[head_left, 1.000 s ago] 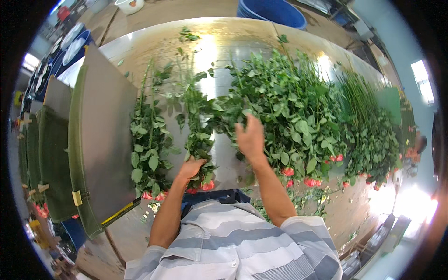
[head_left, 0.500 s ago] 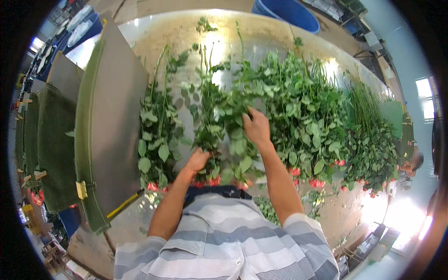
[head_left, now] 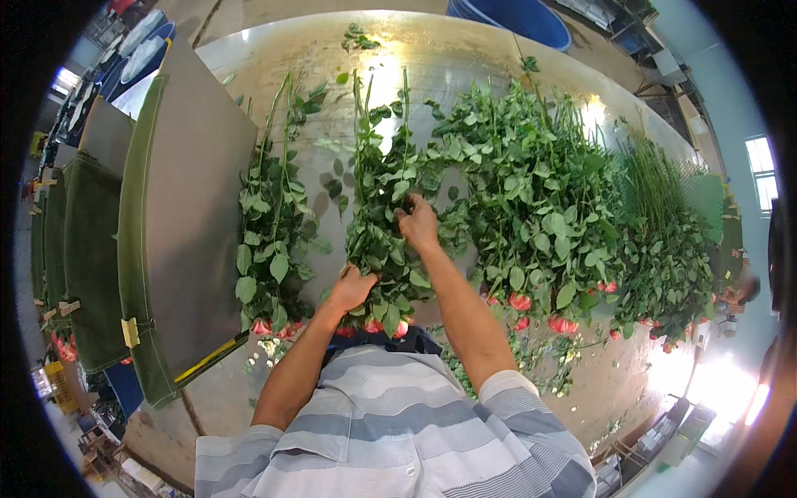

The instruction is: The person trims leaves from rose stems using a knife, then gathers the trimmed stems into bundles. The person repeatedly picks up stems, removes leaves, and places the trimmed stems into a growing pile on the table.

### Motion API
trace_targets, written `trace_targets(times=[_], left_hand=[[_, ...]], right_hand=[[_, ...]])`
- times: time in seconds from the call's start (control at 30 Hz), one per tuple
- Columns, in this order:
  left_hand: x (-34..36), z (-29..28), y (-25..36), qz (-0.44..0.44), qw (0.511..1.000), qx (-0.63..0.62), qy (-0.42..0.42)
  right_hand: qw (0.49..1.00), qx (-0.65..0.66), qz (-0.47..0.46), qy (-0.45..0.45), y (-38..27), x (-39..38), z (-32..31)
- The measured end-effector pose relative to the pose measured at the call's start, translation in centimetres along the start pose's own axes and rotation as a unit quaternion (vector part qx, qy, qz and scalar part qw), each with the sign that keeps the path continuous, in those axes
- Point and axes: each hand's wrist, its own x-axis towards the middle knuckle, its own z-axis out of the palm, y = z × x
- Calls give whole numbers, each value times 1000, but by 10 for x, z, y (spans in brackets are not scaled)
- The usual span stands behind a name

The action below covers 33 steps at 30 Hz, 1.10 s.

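Long-stemmed pink roses lie on a metal table (head_left: pixel 274 62), their blooms toward me and cut stem ends pointing away. My left hand (head_left: pixel 354 287) is closed around a small bunch of roses (head_left: pixel 378 236) low on the stems, just above the blooms. Farther up the same bunch, my right hand (head_left: pixel 418 222) grips a rose (head_left: pixel 404 158) among its leaves; the fingertips are partly covered by foliage. To the left of my left hand lies another small group of roses (head_left: pixel 278 216). A broad, dense heap of roses (head_left: pixel 540 207) spreads to the right of my right hand.
An upright panel edged in green cloth (head_left: pixel 195 191) stands at the left, with more cloth-covered panels (head_left: pixel 95 249) beyond. A blue tub (head_left: pixel 515 21) is past the table's far edge. Leaf scraps (head_left: pixel 359 37) lie at the back, and fallen petals and leaves (head_left: pixel 564 369) are scattered near the front right.
My right hand has moved left, bringing a rose from beside the heap against the bunch at my left hand. A gap of bare metal now shows where it was. My left hand barely moved.
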Motion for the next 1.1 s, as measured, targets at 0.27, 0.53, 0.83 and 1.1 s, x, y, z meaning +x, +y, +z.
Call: trace_targets(times=[0.27,0.53,0.83,1.1], left_hand=[[5,-2,-7,-12,999,42,-12],[4,15,-18,19,993,-21,112],[-3,59,-33,126,861,-437,226],[3,-9,21,-163,957,-205,126]], right_hand=[[997,43,36,-59,-3,4,-7],[983,21,-164,79,-105,17,-98],[976,48,-64,-204,-201,-41,93],[908,-238,-191,288,1,-24,-110]])
